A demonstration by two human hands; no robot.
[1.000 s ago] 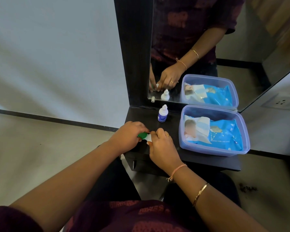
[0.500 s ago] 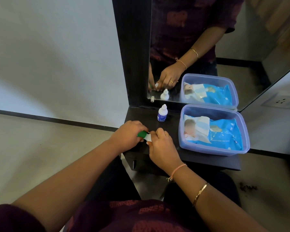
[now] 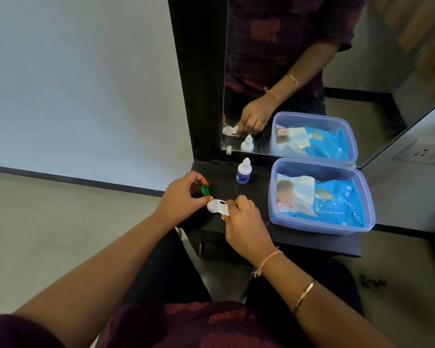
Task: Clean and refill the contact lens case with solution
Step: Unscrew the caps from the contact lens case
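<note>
Our left hand (image 3: 180,197) pinches the green cap (image 3: 205,190); our right hand (image 3: 244,222) clamps the white case (image 3: 216,206) just beside it.

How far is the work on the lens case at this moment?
Done: the green cap is off, pinched in the left hand. In hand: the right hand steadies the white lens case on the shelf. Left: the solution bottle stands untouched, so filling and recapping remain.

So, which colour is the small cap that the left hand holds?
Green. The cap is pinched in the left hand; the head view shows it best.
</note>
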